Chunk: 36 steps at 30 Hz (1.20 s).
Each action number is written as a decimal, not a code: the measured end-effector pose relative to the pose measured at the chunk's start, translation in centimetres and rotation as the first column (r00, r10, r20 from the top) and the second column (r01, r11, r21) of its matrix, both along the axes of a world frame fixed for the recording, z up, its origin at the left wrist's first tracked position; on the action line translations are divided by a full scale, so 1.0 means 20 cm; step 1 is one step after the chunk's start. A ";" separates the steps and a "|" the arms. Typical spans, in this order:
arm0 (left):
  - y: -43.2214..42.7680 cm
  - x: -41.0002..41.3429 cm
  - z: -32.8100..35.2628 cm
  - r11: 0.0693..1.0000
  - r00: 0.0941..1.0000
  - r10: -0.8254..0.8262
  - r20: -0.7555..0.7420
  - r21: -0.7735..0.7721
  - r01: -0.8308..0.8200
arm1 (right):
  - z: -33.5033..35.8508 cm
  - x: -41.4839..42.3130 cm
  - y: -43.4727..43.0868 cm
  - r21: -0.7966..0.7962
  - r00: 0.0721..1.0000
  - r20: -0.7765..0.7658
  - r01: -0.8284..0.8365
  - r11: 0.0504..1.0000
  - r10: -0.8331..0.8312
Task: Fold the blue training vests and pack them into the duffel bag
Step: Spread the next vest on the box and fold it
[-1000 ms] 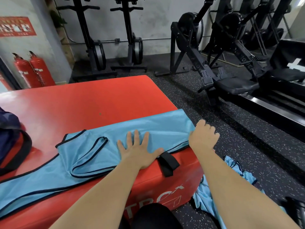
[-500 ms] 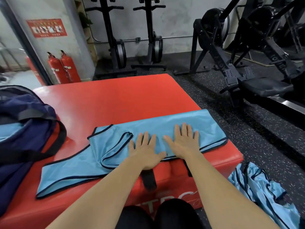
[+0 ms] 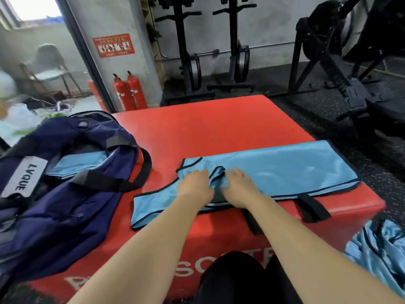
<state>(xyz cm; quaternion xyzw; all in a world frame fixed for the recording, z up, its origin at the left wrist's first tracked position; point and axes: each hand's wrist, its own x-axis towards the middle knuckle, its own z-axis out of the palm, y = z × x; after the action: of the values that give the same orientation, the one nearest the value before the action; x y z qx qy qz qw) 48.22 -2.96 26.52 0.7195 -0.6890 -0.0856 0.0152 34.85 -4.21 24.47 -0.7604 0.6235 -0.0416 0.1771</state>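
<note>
At the near edge of a red padded box [image 3: 197, 128] in a gym, a person's two bare hands meet on a blue vest [image 3: 285, 170] spread flat along the box's front. The right hand [image 3: 238, 187] lies palm down with fingers fairly straight, holding nothing. The left hand [image 3: 195, 185] rests on the strap end beside it, but blur hides its fingertips, and whether they pinch the cloth cannot be told. The thin, shiny fabric looks light, limp and probably slippery. It would best be taken by the dark-bound edges or the strap loops [image 3: 217, 172] and pressed down at each crease. On the floor to the right lies a crumpled heap of more vests [image 3: 377, 249]. To the left, resting at least partly on the box, the navy duffel bag [image 3: 65, 205] stands open with folded vests [image 3: 76, 165] already inside. Two fire extinguishers [image 3: 129, 93] and exercise machines [image 3: 190, 62] line the far wall.
</note>
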 end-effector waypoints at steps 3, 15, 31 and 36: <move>0.01 0.04 0.01 1.000 1.000 -0.014 0.022 -0.003 0.014 | -0.06 0.02 0.02 0.060 1.000 -0.014 -0.006 0.998 0.007; 0.20 0.50 0.05 0.873 0.865 0.378 -0.330 -0.185 -0.452 | -0.11 0.00 0.04 0.022 0.990 -0.134 -0.042 0.999 0.045; 0.37 0.69 0.00 0.877 0.790 0.454 -0.411 0.050 -0.478 | 0.03 0.33 0.31 -0.165 0.971 0.019 -0.231 0.959 0.237; 0.40 0.72 -0.02 0.919 0.880 0.376 -0.291 -0.007 -0.394 | 0.01 0.31 0.31 -0.159 0.979 0.146 -0.122 0.980 0.145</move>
<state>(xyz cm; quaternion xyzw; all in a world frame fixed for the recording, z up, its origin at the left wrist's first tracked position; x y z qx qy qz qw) 62.66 5.05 26.19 0.8213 -0.5254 -0.1603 0.1540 40.97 1.95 24.73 -0.8061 0.5501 -0.1359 0.1706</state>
